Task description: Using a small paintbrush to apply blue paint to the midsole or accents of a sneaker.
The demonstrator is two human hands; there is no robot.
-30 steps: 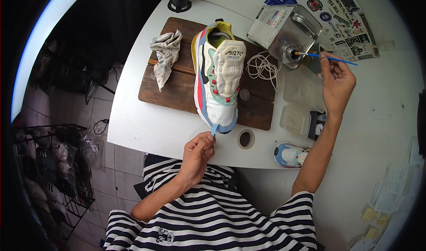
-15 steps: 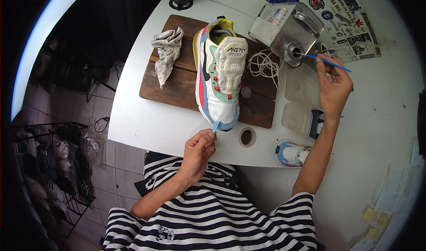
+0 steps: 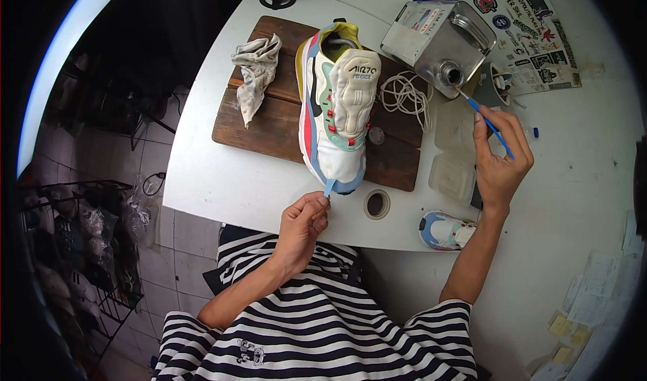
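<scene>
A white, blue and yellow sneaker (image 3: pixel 347 155) lies on a dark wooden board (image 3: pixel 397 169), its toe toward me and its laces out. At the toe, my left hand (image 3: pixel 301 226) pinches the end of a light-blue strip (image 3: pixel 329 186) that sticks out from the shoe. My right hand (image 3: pixel 504 162) grips a thin blue-handled brush (image 3: pixel 493 131). The brush tip is beside the open round mouth of a metal can (image 3: pixel 437 56) at the back right.
A crumpled cloth (image 3: pixel 256 71) rests on the board's left side. White laces (image 3: pixel 406 98) are coiled right of the sneaker. Clear plastic containers (image 3: pixel 450 177) sit near my right forearm. A second shoe (image 3: pixel 441 231) lies by the table's front edge, near a round hole (image 3: pixel 377 204).
The brush tip has come out of the can's mouth, and my right hand has moved down, tilting the brush more steeply. My left hand keeps its pinch on the strip.
</scene>
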